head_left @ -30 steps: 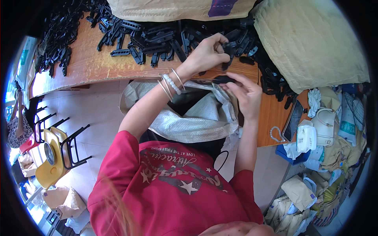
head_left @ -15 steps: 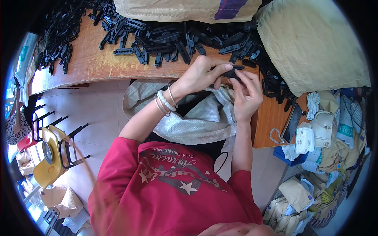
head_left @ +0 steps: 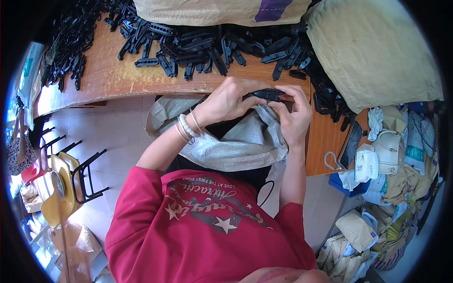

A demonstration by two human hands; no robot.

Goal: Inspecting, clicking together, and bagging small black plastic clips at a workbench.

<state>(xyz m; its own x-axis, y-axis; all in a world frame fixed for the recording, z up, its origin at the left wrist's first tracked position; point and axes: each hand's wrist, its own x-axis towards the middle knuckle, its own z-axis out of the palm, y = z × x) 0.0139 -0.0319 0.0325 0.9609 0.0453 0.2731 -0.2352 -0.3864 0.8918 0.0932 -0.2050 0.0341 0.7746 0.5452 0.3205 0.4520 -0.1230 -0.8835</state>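
Between my two hands, just off the table's near edge, is a long black plastic part (head_left: 267,94). My left hand (head_left: 231,98) pinches its left end with thumb and fingers. Its right end is gripped by my right hand (head_left: 295,113), thumb below and fingers above. The fingers cover both ends. Below the hands a whitish woven sack (head_left: 247,137) lies over my lap, its mouth open and dark inside. Similar black plastic parts (head_left: 193,45) are heaped on the wooden table (head_left: 122,78) just beyond my hands.
Smaller black pieces (head_left: 71,40) pile up at the table's far left. Two large tan sacks, one at the back (head_left: 203,13) and one at the right (head_left: 377,56), stand behind the parts. A phone (head_left: 350,147) and a beaded bracelet (head_left: 330,161) lie right, near a white bag (head_left: 388,152).
Both hands have come slightly lower, the left wrist shifting left. The black part has turned and now stretches lengthwise between the hands.
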